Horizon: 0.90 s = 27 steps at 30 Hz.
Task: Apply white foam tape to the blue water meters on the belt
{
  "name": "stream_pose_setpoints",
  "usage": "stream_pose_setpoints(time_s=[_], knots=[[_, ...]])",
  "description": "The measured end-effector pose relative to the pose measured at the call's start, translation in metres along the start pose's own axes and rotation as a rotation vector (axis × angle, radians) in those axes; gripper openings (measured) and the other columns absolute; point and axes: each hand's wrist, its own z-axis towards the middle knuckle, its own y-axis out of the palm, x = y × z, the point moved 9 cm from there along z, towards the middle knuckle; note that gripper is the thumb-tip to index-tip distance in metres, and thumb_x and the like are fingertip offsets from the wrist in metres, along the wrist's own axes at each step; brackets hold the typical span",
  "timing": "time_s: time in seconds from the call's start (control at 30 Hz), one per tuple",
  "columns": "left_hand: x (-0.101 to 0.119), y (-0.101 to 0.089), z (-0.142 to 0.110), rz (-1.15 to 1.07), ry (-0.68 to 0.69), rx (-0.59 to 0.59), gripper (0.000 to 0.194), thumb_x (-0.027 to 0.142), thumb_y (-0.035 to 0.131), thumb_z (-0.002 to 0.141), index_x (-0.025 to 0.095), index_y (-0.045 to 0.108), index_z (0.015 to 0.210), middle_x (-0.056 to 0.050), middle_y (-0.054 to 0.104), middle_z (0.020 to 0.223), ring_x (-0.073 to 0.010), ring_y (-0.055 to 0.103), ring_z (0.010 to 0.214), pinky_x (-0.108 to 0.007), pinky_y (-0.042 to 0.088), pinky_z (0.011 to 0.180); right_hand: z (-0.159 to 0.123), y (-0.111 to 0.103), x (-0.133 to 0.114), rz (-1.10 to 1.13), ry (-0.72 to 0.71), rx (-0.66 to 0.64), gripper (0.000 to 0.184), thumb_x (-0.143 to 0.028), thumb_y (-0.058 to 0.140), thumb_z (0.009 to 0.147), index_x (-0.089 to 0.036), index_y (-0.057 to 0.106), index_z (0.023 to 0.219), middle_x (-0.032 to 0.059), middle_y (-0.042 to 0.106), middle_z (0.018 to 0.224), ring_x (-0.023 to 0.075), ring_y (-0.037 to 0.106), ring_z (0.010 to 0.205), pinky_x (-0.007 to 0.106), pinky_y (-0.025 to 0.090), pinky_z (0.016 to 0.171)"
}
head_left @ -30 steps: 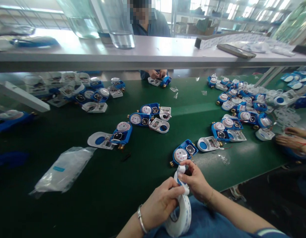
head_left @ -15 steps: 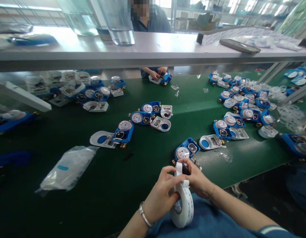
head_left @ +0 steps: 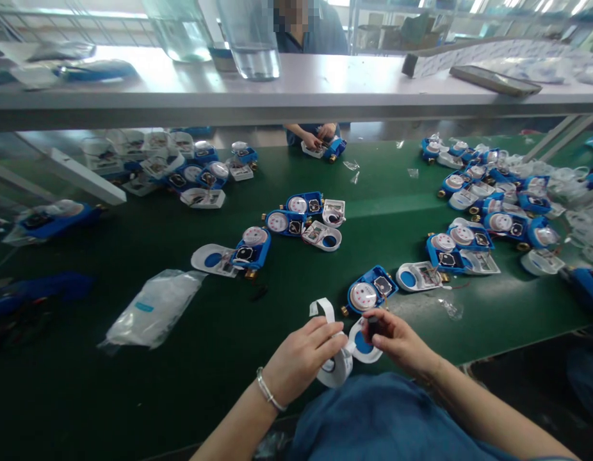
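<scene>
My left hand [head_left: 301,360] is curled around a white tape roll [head_left: 335,372] at the near edge of the green table [head_left: 219,358]; a loose strip of tape [head_left: 323,308] curls up above it. My right hand [head_left: 397,339] pinches a small dark part [head_left: 374,324] against a white cover with a blue round spot [head_left: 361,344]. Just beyond both hands lies a blue water meter [head_left: 371,290] with a white dial, and a white cover [head_left: 419,277] sits beside it on the right.
Several blue meters and white covers lie in clusters at the centre [head_left: 301,221], far left [head_left: 181,169] and right [head_left: 488,205]. A clear plastic bag [head_left: 155,308] lies left. A person's hands [head_left: 318,136] work across the table under a grey shelf [head_left: 296,96].
The tape roll has dropped lower and tipped flatter in my left hand. A strip now stands free above it. My right hand has moved to a white cover with a small dark part.
</scene>
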Motion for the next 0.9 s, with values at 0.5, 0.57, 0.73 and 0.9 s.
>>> stream_pose_setpoints(time_s=[0.5, 0.57, 0.73, 0.9], knots=[[-0.016, 0.014, -0.005, 0.145, 0.004, -0.163, 0.027, 0.016, 0.038, 0.087, 0.024, 0.049, 0.11, -0.006, 0.053, 0.119, -0.0207, 0.051, 0.106, -0.031, 0.052, 0.077, 0.018, -0.027, 0.01, -0.594, 0.006, 0.179, 0.023, -0.03, 0.047, 0.083, -0.022, 0.043, 0.104, 0.0036, 0.055, 0.089, 0.0169, 0.052, 0.08, 0.033, 0.04, 0.075], [-0.017, 0.016, -0.004, 0.152, 0.019, -0.155, 0.025, 0.016, 0.038, 0.087, 0.022, 0.049, 0.109, -0.006, 0.054, 0.119, -0.0206, 0.051, 0.107, -0.032, 0.051, 0.08, 0.017, -0.02, 0.008, -0.475, 0.021, 0.12, 0.022, -0.032, 0.047, 0.083, -0.022, 0.045, 0.102, 0.0013, 0.052, 0.082, 0.0141, 0.049, 0.072, 0.028, 0.04, 0.066], [-0.015, 0.013, 0.001, 0.164, 0.068, -0.141, 0.024, 0.016, 0.04, 0.087, 0.021, 0.051, 0.107, -0.005, 0.056, 0.117, -0.02, 0.052, 0.104, -0.032, 0.05, 0.082, 0.013, -0.005, 0.0, -0.267, 0.011, 0.004, 0.023, -0.037, 0.045, 0.085, -0.023, 0.041, 0.103, -0.0025, 0.047, 0.072, 0.0095, 0.043, 0.058, 0.023, 0.033, 0.054], [-0.011, 0.01, 0.005, 0.177, 0.108, -0.139, 0.023, 0.016, 0.041, 0.086, 0.022, 0.052, 0.106, -0.004, 0.057, 0.117, -0.0187, 0.054, 0.097, -0.035, 0.049, 0.084, 0.014, 0.01, -0.003, -0.292, 0.039, -0.134, 0.025, -0.04, 0.048, 0.084, -0.019, 0.046, 0.099, -0.0012, 0.051, 0.071, 0.0107, 0.047, 0.064, 0.024, 0.035, 0.059]])
